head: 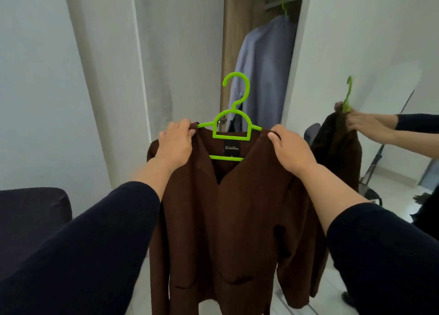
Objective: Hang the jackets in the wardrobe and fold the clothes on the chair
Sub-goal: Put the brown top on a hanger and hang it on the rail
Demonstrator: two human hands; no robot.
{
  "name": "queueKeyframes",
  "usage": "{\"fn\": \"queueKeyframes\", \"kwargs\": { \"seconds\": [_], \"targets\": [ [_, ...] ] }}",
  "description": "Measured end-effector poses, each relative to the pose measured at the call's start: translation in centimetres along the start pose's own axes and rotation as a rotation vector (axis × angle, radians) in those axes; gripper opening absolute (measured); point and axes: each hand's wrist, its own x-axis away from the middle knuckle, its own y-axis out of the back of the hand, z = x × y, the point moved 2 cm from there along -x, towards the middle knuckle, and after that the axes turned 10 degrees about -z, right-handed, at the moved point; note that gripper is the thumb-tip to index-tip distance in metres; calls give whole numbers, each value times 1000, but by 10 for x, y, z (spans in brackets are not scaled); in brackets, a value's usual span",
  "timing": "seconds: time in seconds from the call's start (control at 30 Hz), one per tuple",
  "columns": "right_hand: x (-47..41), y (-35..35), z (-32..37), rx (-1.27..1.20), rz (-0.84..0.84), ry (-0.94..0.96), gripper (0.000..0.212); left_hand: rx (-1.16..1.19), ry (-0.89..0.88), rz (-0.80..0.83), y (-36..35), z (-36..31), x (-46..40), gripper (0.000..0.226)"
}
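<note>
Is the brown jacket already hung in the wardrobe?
No. The brown jacket sits on its green hanger, held outside the wardrobe by both hands.

I hold the jacket point(232, 219) on its hanger point(234, 122) before the wardrobe point(240, 41), where a shirt point(261, 63) hangs inside; a mirror point(370, 65) stands right, a chair point(31, 210) left
</note>
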Motion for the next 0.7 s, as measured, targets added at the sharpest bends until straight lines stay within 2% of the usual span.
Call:
{"fn": "queueKeyframes", "kwargs": {
  "seconds": [0.17, 0.3, 0.4, 0.47, 0.53, 0.6, 0.63, 0.7],
  "targets": [
    [-25, -1, -3, 116, -85, -5, 31, 72, -33, -8, -34, 3, -43, 20],
    [-46, -3, 2, 337, -266, 20, 31, 84, -61, -19, -65, 7, -75, 23],
    [-64, -12, 11, 450, -394, -7, 30, 84, -77, -113, -89, 5, -99, 25],
    [-77, -16, 16, 512, -437, -48, 30, 118, -111, -170, -100, -2, -112, 33],
    [-91, -20, 20, 555, -471, -94, 31, 221, -261, -125, -111, -16, -125, 35],
    [-103, -21, 24, 583, -503, -143, 32, 354, -450, -44, -122, -32, -134, 21],
    [-109, -22, 25, 595, -522, -168, 32, 414, -514, 24, -129, -39, -138, 14],
    [-120, -24, 28, 635, -554, -221, 33, 498, -548, 226, -142, -52, -143, 19]
  ]
}}
